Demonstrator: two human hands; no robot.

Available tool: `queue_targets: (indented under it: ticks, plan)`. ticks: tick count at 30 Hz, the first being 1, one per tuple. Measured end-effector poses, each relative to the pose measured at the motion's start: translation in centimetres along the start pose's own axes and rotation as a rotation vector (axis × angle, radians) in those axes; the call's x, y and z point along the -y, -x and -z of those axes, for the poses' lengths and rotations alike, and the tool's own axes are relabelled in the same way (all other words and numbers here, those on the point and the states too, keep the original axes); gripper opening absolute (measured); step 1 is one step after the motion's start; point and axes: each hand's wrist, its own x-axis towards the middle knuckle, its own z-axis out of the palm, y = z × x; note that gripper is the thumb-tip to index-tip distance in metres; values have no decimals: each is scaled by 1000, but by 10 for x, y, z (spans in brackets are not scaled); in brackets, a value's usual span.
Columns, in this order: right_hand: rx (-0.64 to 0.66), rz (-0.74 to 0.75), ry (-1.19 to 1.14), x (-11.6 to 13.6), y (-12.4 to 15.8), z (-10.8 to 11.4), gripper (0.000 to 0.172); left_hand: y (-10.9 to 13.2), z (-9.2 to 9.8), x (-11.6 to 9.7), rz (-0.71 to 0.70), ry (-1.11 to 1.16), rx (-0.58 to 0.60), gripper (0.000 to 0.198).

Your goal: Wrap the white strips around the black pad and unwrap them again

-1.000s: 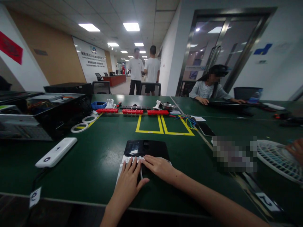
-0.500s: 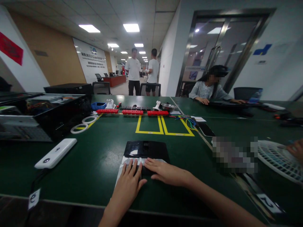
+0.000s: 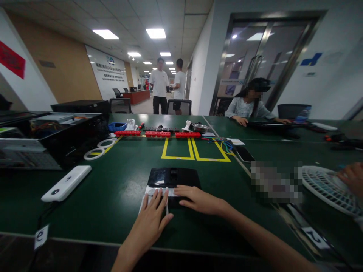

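Note:
A flat, glossy black panel with a small raised part near its far edge lies on the table in front of me. A white sheet, thin like paper or plastic, covers its near left side. My left hand presses flat on this sheet with its fingers spread. From the right, my right hand reaches over the panel, fingers stretched out, fingertips at the sheet's right end. Neither hand grips anything. Much of the panel's near part is hidden under the hands and the sheet.
An opened computer case stands at the left, behind a white power bank. Red strips line the back behind yellow tape outlines. A white fan and another person's hand are at the right.
My left hand has shifted slightly down and left, uncovering more of the white sheet. My right hand has moved a little up, its fingers still flat. The panel stays about where it was.

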Motion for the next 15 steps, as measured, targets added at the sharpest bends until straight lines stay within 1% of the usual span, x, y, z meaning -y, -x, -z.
queue_targets:
  ticks: [1,3,5,6,8,11,13,15]
  plan:
    - [-60,-9,37,1,-1,-1,43,1,3,4,9,22,-13,58]
    - [-142,-18,129,2,-4,-3,44,5,8,15,45,51,-67,56]
    - [-159,-14,210,6,-7,-4,53,9,10,31,118,55,-153,51]
    - [-147,-14,239,8,-8,-4,58,12,10,39,153,53,-198,49]
    - [-102,-19,273,12,-9,-5,69,17,7,56,211,50,-251,44]
    - [-38,-30,289,14,-12,-6,77,23,-2,76,339,56,-299,41]
    - [-7,-42,291,12,-14,-8,79,26,-10,84,388,59,-293,41]
    - [11,-64,293,8,-16,-10,78,27,-15,87,392,46,-246,42]
